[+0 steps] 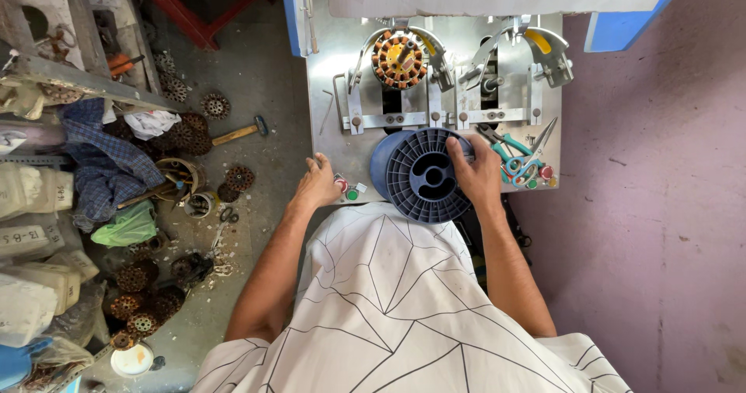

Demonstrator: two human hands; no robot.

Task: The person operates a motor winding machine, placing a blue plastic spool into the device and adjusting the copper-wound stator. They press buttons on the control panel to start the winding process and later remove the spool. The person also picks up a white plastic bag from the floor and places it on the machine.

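Observation:
A large blue plastic spool [423,175] lies on its side at the front of a metal machine table [330,90]. My right hand [475,177] rests flat on the spool's right rim, gripping it. Left of the spool, my left hand [317,182] sits at the table's front left edge, its fingers beside small red and green push buttons [346,189]. It holds nothing. Behind the spool, a copper-wound stator [399,59] sits clamped in the left winding station.
Pliers [503,140] and scissors [535,154] lie on the table right of my right hand. On the floor to the left lie a hammer [239,132], several stators [144,304], cloths and bags. A pink wall [660,206] stands at right.

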